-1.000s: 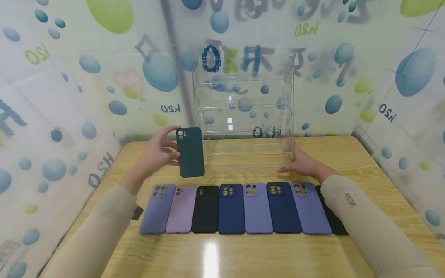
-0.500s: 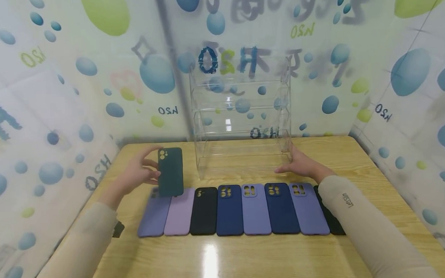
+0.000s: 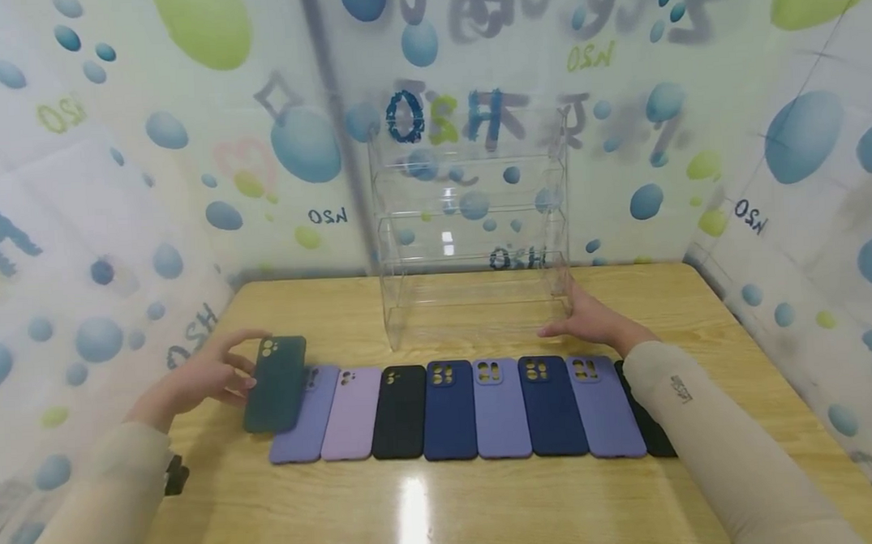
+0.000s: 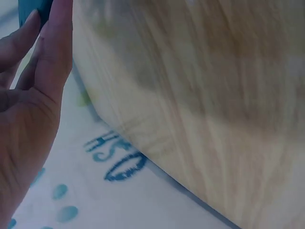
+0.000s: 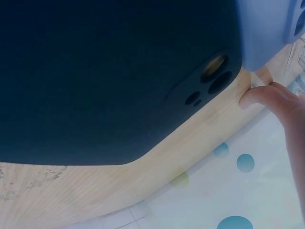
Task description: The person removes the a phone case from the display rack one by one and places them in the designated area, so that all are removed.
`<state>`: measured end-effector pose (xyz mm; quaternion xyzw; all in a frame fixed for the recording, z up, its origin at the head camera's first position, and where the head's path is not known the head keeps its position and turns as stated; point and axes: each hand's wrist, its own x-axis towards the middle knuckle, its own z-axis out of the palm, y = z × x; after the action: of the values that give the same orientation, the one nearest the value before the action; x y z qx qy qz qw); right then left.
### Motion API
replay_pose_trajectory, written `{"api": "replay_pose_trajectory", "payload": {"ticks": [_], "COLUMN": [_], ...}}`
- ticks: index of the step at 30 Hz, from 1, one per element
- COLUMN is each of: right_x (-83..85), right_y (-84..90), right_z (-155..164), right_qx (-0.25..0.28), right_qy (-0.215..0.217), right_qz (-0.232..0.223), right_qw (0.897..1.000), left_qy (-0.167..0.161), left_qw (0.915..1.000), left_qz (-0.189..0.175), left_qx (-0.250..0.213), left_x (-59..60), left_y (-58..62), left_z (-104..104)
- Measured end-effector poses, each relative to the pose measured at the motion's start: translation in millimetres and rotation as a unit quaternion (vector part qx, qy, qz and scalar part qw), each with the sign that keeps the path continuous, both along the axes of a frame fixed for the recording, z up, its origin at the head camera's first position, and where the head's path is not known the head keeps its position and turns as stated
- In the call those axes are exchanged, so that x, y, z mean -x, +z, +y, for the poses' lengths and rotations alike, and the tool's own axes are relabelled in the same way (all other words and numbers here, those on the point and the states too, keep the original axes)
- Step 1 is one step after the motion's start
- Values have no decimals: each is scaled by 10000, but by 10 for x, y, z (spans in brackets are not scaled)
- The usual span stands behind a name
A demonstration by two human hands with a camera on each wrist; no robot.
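In the head view my left hand pinches a dark green phone case by its left edge. The case is tilted and overlaps the leftmost purple phone case of a row; whether they touch I cannot tell. A corner of the green case shows in the left wrist view. My right hand grips the lower right corner of a clear tiered display rack, thumb in front; its other fingers are partly hidden. The thumb side of that hand appears in the right wrist view.
The row continues right with a lilac case, black case, navy and purple cases, and another black case partly under the right sleeve. All lie on a wooden table. Patterned walls enclose the back and sides.
My left hand has carried the green phone case left and down, from beside the rack to the row's left end. My right hand stays at the rack's corner.
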<state>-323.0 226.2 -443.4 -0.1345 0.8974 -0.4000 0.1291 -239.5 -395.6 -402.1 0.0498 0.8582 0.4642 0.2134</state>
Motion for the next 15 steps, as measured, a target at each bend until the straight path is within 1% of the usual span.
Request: {"api": "replay_pose_trajectory", "payload": {"ticks": [3,7,9,11,15], "right_x": [-4,-28,-50,-106,-97], "right_y": [15,38,69,158,144], "right_z": [3,0,-20,-54,-52], "right_qx": [19,55,112,151,213], "right_qy": [19,-15,0,38,44], "right_qz": [-94,-221,-209,-222,-210], "right_qw": [10000,9997,9997,9996,9995], "left_qy": [3,-42,-91,-109,-116], "left_qw": [9996,9985,9980,9976,9966], "left_qz": [-266,-492,-556,-619,-663], "left_qx": [127,231,299,295,474], "left_x": [-51,-88,-100,-97,-83], "left_y": [-38,-84,-92,-96,-124], "left_z": [-125,-240,-282,-306,-304]}}
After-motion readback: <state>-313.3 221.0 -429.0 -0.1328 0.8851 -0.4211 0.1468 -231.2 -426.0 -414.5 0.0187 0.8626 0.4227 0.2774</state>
